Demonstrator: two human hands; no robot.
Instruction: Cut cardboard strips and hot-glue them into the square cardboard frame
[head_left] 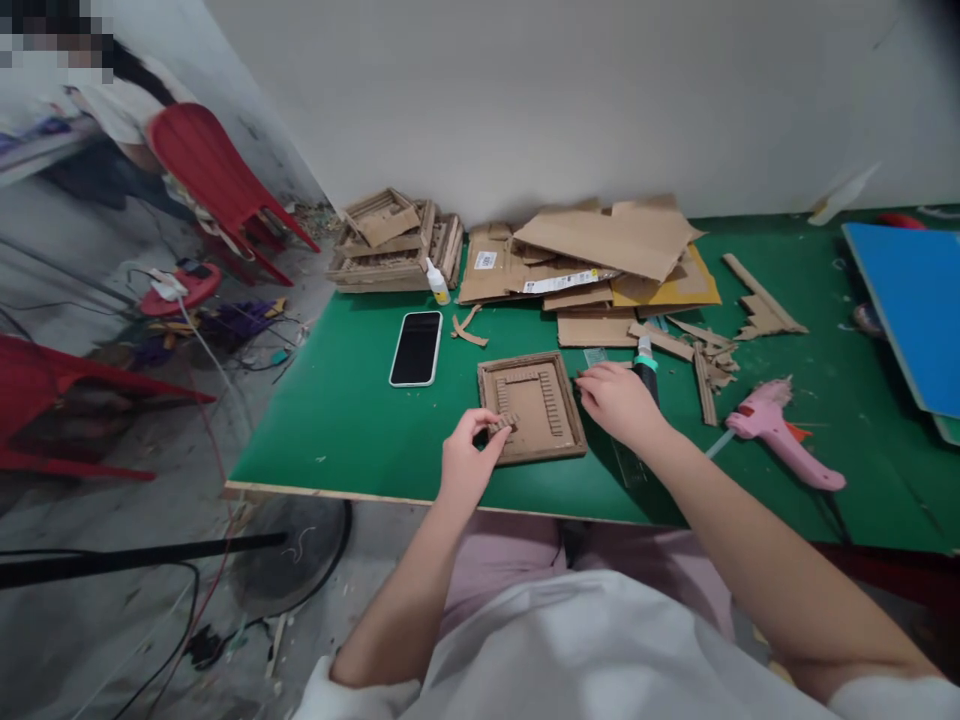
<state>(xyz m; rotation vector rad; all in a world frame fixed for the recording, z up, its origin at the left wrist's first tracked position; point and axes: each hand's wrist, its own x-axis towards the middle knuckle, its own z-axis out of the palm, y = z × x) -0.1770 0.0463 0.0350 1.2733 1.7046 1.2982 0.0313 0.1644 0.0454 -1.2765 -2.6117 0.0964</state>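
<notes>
A shallow cardboard tray with raised walls lies on the table in front of me. Short corrugated strips stand inside it along the left, top and right. My left hand pinches a small strip of corrugated cardboard over the tray's lower left part. Just right of the tray, my right hand has its fingers bent together near the tray's wall. Whatever its fingertips hold, if anything, is too small to make out. A utility knife with a black and teal handle lies beside that hand, partly hidden by it.
A phone and a glue bottle stand to the left. Behind are stacked cardboard frames and cardboard sheets. A pink glue gun lies right, near cardboard scraps and a blue board. A person sits on a red chair.
</notes>
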